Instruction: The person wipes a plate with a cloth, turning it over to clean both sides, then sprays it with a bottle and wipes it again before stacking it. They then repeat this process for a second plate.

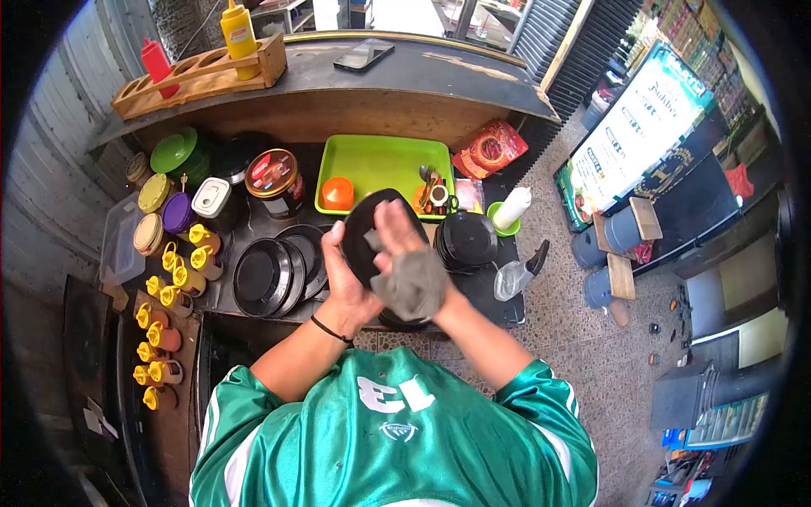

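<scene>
My left hand (348,283) grips the rim of a black plate (361,241), which is tilted up in front of me. A grey cloth (412,283) is in my right hand (401,241), against the face of the plate; that hand is somewhat blurred. To the left, several black plates (263,277) lie in overlapping piles on the dark counter. Another stack of black plates (470,239) stands to the right of my hands. Behind the held plate is a green tray (384,169) with an orange bowl (338,193) and some utensils.
Several yellow-lidded bottles (181,275) stand at the left, near lidded tubs (178,213) and a round container (274,182). A spray bottle (517,275) lies at the counter's right edge. Above is a shelf with a phone (364,55) and a wooden sauce rack (198,76).
</scene>
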Demonstrator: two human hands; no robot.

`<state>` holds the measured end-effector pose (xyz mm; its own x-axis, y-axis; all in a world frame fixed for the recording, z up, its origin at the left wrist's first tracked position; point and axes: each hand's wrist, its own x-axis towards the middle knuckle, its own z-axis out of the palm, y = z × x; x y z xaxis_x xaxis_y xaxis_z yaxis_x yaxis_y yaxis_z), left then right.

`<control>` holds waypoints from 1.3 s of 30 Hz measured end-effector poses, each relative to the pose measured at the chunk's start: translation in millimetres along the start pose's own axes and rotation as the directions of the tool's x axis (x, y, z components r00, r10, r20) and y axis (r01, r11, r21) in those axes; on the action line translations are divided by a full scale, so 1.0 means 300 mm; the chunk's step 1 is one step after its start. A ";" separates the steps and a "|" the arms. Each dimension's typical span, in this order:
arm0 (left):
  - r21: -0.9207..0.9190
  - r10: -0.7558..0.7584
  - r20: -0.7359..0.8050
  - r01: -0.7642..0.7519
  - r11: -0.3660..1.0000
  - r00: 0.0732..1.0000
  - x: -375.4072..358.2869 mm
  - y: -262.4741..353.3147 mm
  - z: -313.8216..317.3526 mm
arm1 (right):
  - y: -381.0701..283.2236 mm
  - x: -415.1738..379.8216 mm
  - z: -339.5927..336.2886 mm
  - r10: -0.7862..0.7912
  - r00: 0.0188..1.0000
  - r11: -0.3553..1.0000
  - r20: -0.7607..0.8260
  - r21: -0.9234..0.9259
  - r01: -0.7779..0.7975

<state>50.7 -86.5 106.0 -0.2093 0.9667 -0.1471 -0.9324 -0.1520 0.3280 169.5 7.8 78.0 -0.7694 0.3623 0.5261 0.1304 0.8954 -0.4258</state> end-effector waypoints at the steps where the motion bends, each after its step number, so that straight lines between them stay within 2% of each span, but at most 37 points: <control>1: 0.036 0.029 0.046 -0.031 0.999 0.999 0.011 -0.015 0.004 | 0.031 0.021 -0.039 0.014 1.000 0.992 -0.012 -0.122 -0.015; 3: 0.168 -0.048 0.151 0.022 0.985 0.987 -0.012 -0.021 0.008 | 0.159 0.038 -0.029 0.090 0.989 0.963 -0.117 -0.245 -0.116; 4: 0.132 -0.098 0.149 0.078 0.988 0.984 -0.007 -0.033 0.005 | 0.149 0.051 -0.026 0.084 0.990 0.963 -0.117 -0.248 -0.111; 5: 0.133 -0.095 0.156 0.075 0.988 0.983 0.011 -0.050 0.000 | 0.116 0.078 -0.017 0.167 0.966 0.953 -0.197 -0.221 -0.209; 6: 0.156 -0.069 0.086 0.055 0.986 0.994 0.031 -0.072 -0.008 | 0.077 0.101 -0.005 0.250 0.929 0.934 -0.272 -0.185 -0.306; 7: 0.180 -0.044 0.015 0.040 0.983 0.999 0.041 -0.087 -0.010 | -0.008 0.108 -0.003 0.238 0.945 0.915 -0.222 -0.276 -0.295; 8: 0.208 -0.013 -0.100 0.034 0.978 0.995 0.041 -0.076 -0.004 | -0.064 0.100 0.018 0.181 0.968 0.974 -0.174 -0.106 -0.201; 9: 0.138 -0.119 -0.035 0.122 0.983 0.992 0.060 -0.043 -0.039 | -0.101 0.083 0.033 0.114 0.984 0.992 -0.137 0.072 -0.104; 10: 0.143 0.069 -0.194 -0.041 0.989 0.979 0.095 -0.036 -0.073 | -0.125 0.058 0.035 0.000 0.999 0.996 -0.039 0.088 0.003; 11: 0.178 0.250 -0.345 -0.199 0.964 0.905 0.106 -0.011 -0.067 | -0.139 0.045 0.039 -0.115 0.992 0.987 0.054 0.116 0.108; 12: 0.018 -0.117 -0.126 0.120 0.993 0.985 0.068 0.075 -0.086 | -0.099 0.021 0.053 -0.261 0.949 0.938 0.178 -0.185 0.293; 13: -0.160 -0.280 -0.021 0.274 0.948 0.960 0.008 0.108 -0.024 | -0.065 0.007 0.032 -0.259 0.950 0.940 0.173 -0.181 0.289; 15: -0.100 -0.050 -0.004 0.050 0.994 0.999 0.049 0.064 -0.066 | 0.019 -0.013 -0.035 -0.277 0.958 0.951 0.074 -0.120 0.285; 16: -0.068 -0.039 -0.005 0.039 0.997 0.999 0.031 0.057 -0.009 | 0.082 -0.029 -0.040 -0.171 0.983 0.976 0.073 -0.123 0.179; 17: -0.111 -0.074 0.048 0.079 0.991 0.996 0.042 0.055 -0.036 | 0.108 -0.011 -0.057 -0.065 0.995 0.989 0.069 -0.130 0.074; 18: -0.088 -0.051 0.003 0.051 0.995 0.999 0.053 0.035 -0.052 | 0.125 0.008 -0.063 0.178 0.983 0.984 0.039 -0.031 -0.177; 19: -0.065 -0.027 -0.039 0.024 0.998 0.999 0.059 0.019 -0.046 | 0.151 0.004 -0.050 0.145 0.989 0.980 -0.040 -0.136 -0.149; 21: -0.078 -0.018 -0.031 0.015 0.997 0.999 0.069 0.017 -0.033 | 0.073 0.024 -0.049 0.296 0.955 0.952 0.020 -0.091 -0.294; 22: -0.089 -0.010 -0.036 0.007 0.996 0.999 0.072 0.022 -0.031 | 0.063 -0.002 0.010 0.231 0.973 0.956 -0.018 -0.180 -0.231; 23: -0.087 -0.011 -0.035 0.008 0.996 0.999 0.086 0.026 -0.053 | -0.004 0.006 -0.015 0.146 0.986 0.979 0.078 -0.155 -0.133; 25: -0.072 0.003 -0.209 -0.018 0.997 0.978 0.110 0.036 -0.080 | -0.058 -0.021 0.024 -0.067 0.998 0.997 0.009 -0.045 0.067; 26: -0.135 -0.146 -0.127 0.129 0.982 0.981 0.069 0.038 -0.056 | -0.061 -0.019 0.009 -0.066 0.998 0.997 0.007 -0.046 0.066; 27: -0.132 -0.147 -0.126 0.130 0.983 0.981 0.066 0.034 -0.058 | -0.063 -0.016 -0.014 -0.088 0.996 0.996 0.035 0.014 0.087; 29: -0.154 -0.039 0.000 0.038 0.987 0.999 0.062 0.025 -0.069 | -0.054 -0.027 -0.039 -0.110 0.992 0.991 0.064 0.077 0.105; 30: -0.211 -0.058 0.007 0.058 0.976 0.998 0.068 0.020 -0.080 | -0.039 -0.042 -0.039 -0.056 0.998 0.981 -0.014 0.185 0.058; 31: -0.098 -0.054 0.060 0.059 0.993 0.997 0.061 0.020 -0.071 | -0.040 -0.036 -0.046 0.003 0.996 0.956 -0.086 0.292 0.022; 32: -0.030 0.003 -0.051 -0.004 1.000 0.999 0.065 0.006 -0.053 | -0.051 -0.029 -0.050 0.020 0.982 0.951 -0.188 0.306 0.039; 33: 0.044 0.065 -0.159 -0.059 0.997 0.985 0.067 -0.006 -0.034 | -0.085 -0.061 -0.075 0.364 0.930 0.698 -0.043 0.674 -0.242; 34: -0.020 0.085 -0.071 -0.087 0.996 0.994 0.114 -0.015 -0.117 | -0.125 -0.043 -0.140 0.404 0.910 0.666 -0.092 0.711 -0.224; 35: -0.129 -0.100 0.132 0.117 0.985 0.986 0.117 0.019 -0.158 | -0.141 -0.032 -0.188 0.445 0.885 0.636 -0.140 0.745 -0.201; 36: -0.119 -0.064 0.138 0.081 0.990 0.988 0.117 0.004 -0.190 | -0.131 -0.033 -0.198 0.485 0.859 0.625 -0.163 0.751 -0.211; 37: -0.109 -0.029 0.144 0.045 0.993 0.989 0.103 -0.005 -0.166 | -0.114 -0.038 -0.198 0.496 0.844 0.671 -0.206 0.708 -0.221; 39: -0.275 -0.040 0.295 0.125 0.953 0.955 0.063 0.000 -0.079 | -0.005 -0.067 -0.114 0.472 0.797 0.836 -0.378 0.480 -0.267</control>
<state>39.8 -73.1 80.9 -0.0760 0.9897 0.1216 -0.9960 -0.0811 0.0374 206.1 8.0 93.2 -0.3156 0.8087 0.4964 0.0148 0.5273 -0.8495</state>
